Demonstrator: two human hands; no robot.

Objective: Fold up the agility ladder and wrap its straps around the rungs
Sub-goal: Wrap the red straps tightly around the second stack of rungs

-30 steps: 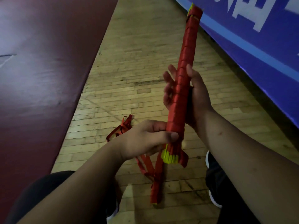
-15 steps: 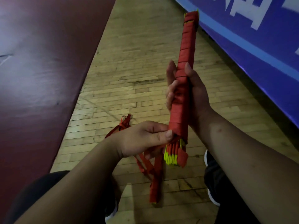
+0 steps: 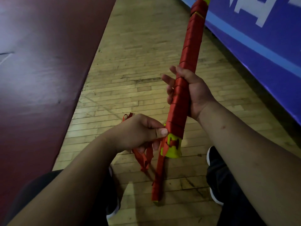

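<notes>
Only one rung bundle (image 3: 190,51) shows, wound in red strap and held tilted above the wooden floor (image 3: 138,62). Two hands hold it: the right hand (image 3: 197,93) grips its middle, and the left hand (image 3: 138,132) pinches the strap tail (image 3: 158,176) beside the yellow lower end. That tail hangs to the floor. A maroon mat (image 3: 40,62) lies left, a blue banner (image 3: 260,38) right, and two dark shoes (image 3: 213,160) are below.

The bundle (image 3: 192,46) slants from centre toward 1 o'clock, the right hand (image 3: 195,93) round its middle, the left hand (image 3: 138,132) at its lower end, gripping straps (image 3: 157,176) that trail toward 6; mat (image 3: 40,62) at 9, banner (image 3: 260,38) at 2
</notes>
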